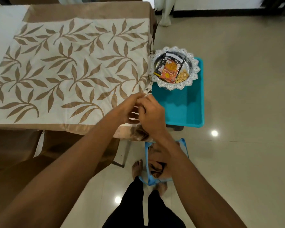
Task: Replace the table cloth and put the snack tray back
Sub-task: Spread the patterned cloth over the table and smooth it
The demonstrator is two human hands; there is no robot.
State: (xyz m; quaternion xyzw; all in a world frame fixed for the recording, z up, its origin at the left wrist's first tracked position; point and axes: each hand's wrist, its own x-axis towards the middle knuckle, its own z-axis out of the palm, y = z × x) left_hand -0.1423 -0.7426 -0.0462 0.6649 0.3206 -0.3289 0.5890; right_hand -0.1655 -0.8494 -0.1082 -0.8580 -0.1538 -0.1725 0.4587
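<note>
Table cloth (69, 66), cream with tan leaf print and tan border, lies spread over the table (15, 140), extending left of and beyond the hands. Blue bin (187, 109) sits just right of the hands; the silver snack tray (195, 69) rests on its far rim, holding snack packets (169, 69). Left hand (128, 111) and right hand (152, 112) touch, both pinching the cloth's near-right corner.
</note>
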